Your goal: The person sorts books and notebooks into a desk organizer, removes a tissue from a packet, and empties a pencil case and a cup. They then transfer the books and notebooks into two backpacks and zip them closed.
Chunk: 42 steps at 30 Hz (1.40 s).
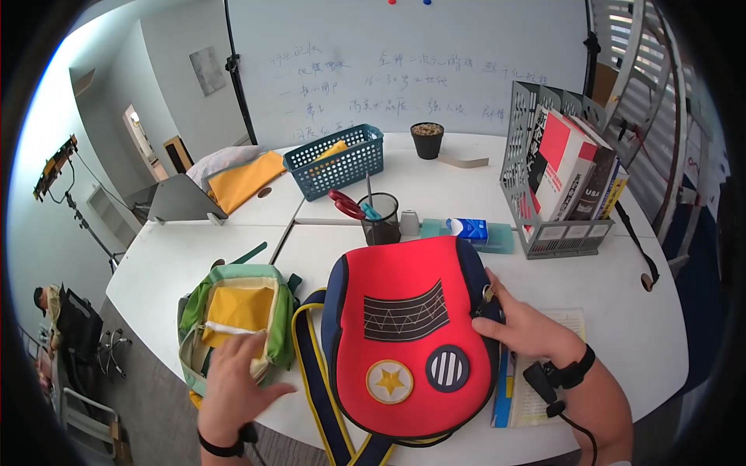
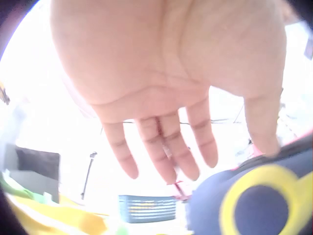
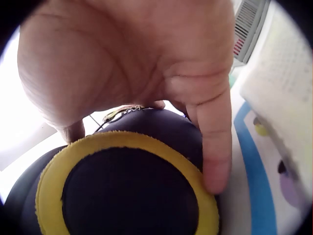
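A red backpack with navy sides, a gold star badge and a striped badge lies on the table. My right hand grips its right side, thumb at the front edge beside the zipper. In the right wrist view the little finger lies along the navy side panel with its yellow ring. My left hand holds nothing, fingers extended and thumb spread, between the backpack and a small green bag. That bag's top gapes, showing yellow cloth inside. A navy strap with yellow edging hangs at the backpack's left.
Behind the backpack stand a mesh pen cup with scissors, a blue-and-white packet and a teal basket. Books fill a grey rack at right. An open booklet lies under my right wrist. A potted plant stands farther back.
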Available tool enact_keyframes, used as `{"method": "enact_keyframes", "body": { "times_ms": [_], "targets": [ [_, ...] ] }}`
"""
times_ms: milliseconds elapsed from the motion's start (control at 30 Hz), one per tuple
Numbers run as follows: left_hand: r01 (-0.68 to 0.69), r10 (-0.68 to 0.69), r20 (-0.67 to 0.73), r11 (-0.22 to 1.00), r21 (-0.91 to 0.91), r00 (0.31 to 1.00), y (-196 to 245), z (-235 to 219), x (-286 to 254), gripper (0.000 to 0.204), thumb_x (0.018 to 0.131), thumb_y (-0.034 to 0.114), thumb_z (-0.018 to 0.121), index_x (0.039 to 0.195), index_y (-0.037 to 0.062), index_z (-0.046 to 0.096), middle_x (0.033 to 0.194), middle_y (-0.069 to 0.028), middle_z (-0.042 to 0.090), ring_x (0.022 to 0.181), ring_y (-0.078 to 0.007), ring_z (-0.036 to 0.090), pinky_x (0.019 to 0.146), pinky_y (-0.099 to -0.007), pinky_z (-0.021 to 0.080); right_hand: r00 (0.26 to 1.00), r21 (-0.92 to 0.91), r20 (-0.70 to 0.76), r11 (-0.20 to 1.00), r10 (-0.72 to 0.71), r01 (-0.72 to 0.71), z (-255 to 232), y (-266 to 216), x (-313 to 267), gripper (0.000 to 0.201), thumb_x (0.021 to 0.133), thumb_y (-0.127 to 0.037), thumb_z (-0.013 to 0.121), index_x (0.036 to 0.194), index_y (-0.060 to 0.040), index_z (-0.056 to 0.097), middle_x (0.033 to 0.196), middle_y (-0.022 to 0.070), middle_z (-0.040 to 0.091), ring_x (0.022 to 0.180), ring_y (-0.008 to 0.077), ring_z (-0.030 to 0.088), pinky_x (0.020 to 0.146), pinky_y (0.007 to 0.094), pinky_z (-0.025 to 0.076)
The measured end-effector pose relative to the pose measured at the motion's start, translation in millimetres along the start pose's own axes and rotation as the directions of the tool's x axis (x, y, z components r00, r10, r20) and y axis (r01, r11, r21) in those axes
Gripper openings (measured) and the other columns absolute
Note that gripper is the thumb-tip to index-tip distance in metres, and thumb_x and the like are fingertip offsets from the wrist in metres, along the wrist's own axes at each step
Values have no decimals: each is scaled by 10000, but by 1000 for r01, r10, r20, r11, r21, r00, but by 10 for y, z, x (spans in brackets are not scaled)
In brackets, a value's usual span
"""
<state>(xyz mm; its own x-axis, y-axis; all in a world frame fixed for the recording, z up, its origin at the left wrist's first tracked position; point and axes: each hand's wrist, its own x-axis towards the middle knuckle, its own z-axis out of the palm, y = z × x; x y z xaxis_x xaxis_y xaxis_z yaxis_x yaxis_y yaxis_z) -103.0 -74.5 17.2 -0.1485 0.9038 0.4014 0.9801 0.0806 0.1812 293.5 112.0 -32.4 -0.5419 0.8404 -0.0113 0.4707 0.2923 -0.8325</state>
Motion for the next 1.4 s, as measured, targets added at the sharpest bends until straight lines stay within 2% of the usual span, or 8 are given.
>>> {"method": "enact_keyframes", "body": {
  "times_ms": [200,300,433,867,1033,1267,1333,1400],
  "targets": [
    [353,-396,310,917,186,864,-765,124,-306,348,801,203,830,1080,-2,792,943,-255,766,935,-460,723,863,-486,572,940,94,300,976,160,-196,-77,-156,-22,931,999,-598,703,1643,-29,348,1432,190,629,1264,292,654,998,402,565],
    [298,-297,79,955,7,952,-1268,87,-325,235,880,12,614,1060,-42,755,897,-292,743,877,-446,735,820,-474,567,898,197,393,935,199,-293,16,-318,26,895,996,-536,740,1646,-68,341,1446,149,621,1293,236,638,946,352,599],
    [278,-453,-317,839,-467,834,-1878,-210,-177,196,955,-36,505,1014,-21,691,860,9,637,800,-104,575,722,-279,463,892,439,433,833,133,-338,272,-400,29,1053,975,-437,800,1706,-100,122,1567,152,495,1368,271,579,1014,404,602],
    [191,-452,-800,892,-410,394,-2408,-2049,-25,472,1122,301,558,1465,-19,615,1346,-120,701,1132,-199,686,988,-307,527,960,675,273,701,54,-231,1710,-608,795,899,981,-135,718,1660,-72,131,1469,146,555,1333,229,576,1117,397,504],
    [219,-270,-857,957,-189,439,-1775,-2245,179,489,1131,235,400,1517,2,589,1536,-139,613,1415,-251,567,1199,-359,399,995,755,-83,649,-48,94,2770,-748,1308,967,936,-233,699,1683,-65,110,1367,244,657,1237,398,693,954,431,608],
    [72,-373,-701,905,-419,608,-935,-1720,350,472,1118,226,461,1509,0,600,1480,-123,655,1297,-227,651,1104,-347,499,963,856,269,462,-13,-233,3140,-1290,1410,1058,993,-391,744,1718,-83,36,1383,204,651,1062,257,687,962,413,561],
    [-56,-373,-694,858,-511,616,-1011,-1529,377,428,1109,194,482,1447,-24,629,1363,-113,697,1178,-200,684,1020,-330,534,798,797,518,512,-308,-320,3071,-1186,1499,1093,1023,-369,748,1735,-151,-52,1446,144,586,1335,222,597,1032,364,563],
    [-67,-269,-652,895,-442,709,-623,-1229,383,351,1108,183,523,1345,-51,634,1214,-102,694,1051,-173,653,939,-296,514,769,740,561,601,-305,-302,2852,-748,1395,794,1058,-248,700,1693,-74,255,1413,125,626,1321,214,616,1094,354,557]
  ]
}}
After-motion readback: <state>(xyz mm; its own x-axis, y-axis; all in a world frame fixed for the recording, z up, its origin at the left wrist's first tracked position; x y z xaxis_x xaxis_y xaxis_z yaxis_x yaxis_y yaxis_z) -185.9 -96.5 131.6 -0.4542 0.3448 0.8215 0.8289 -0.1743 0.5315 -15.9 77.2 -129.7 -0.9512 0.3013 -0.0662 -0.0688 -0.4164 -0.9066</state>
